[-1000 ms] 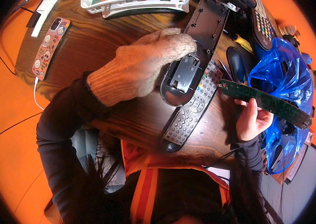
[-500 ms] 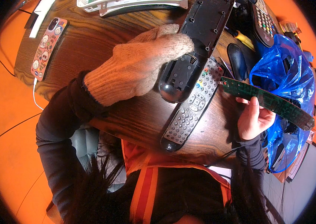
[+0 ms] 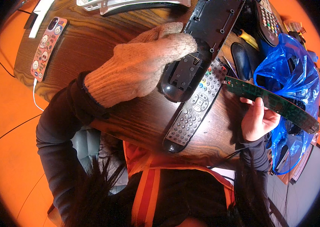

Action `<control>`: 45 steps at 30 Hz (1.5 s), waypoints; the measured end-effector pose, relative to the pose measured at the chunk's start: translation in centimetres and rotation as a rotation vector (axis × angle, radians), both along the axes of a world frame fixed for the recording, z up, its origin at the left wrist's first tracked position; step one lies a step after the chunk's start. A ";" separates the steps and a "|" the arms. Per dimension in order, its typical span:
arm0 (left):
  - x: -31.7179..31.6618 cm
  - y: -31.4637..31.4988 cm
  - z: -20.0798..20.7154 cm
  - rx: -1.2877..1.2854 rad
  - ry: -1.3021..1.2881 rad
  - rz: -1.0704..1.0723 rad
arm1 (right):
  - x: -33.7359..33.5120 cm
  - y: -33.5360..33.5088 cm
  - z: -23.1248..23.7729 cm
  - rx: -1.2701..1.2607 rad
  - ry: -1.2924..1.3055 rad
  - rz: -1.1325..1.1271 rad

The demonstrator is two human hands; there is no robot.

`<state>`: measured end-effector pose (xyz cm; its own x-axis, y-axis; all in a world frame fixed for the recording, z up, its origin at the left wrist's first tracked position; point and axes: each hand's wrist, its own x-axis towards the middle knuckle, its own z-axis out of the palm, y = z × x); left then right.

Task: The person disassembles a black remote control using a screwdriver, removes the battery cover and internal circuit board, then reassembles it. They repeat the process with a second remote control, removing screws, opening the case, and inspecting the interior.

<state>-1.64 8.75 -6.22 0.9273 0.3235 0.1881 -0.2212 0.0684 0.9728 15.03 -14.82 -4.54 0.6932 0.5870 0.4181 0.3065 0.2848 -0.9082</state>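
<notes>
My left hand (image 3: 144,64), in a knitted work glove, is closed on a black remote control back shell (image 3: 211,34). The shell's inner side faces up, with screw posts and a battery bay with a spring. My bare right hand (image 3: 259,120) pinches a long green circuit board (image 3: 269,101) between thumb and fingers, off to the right. Partly under the shell, the remote's front half with its keypad (image 3: 196,109) lies slantwise on the table. Grey and coloured buttons show on it. The board's far-left tip hangs close to the keypad's upper end, apparently apart from it.
A blue plastic bag (image 3: 288,75) lies at the right edge. Behind it are a yellow-handled screwdriver (image 3: 248,39), a dark oval cover (image 3: 241,58) and another remote control (image 3: 268,22). A phone (image 3: 48,49) on a white cable sits far left on the wooden table (image 3: 92,41).
The back shell has tilted slightly, its far end shifting a little to the right. My right hand and the circuit board have barely moved.
</notes>
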 end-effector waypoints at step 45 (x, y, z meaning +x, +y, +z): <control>-0.2 0.0 4.9 -0.623 0.238 -0.071 | 0.0 1.3 2.8 -0.274 -1.411 0.231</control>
<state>-1.80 8.73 -1.34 0.9434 0.2422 -0.2267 0.0205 0.6394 0.7686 15.04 -13.52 -1.74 -0.3103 0.7981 0.5164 0.9443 0.3213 0.0709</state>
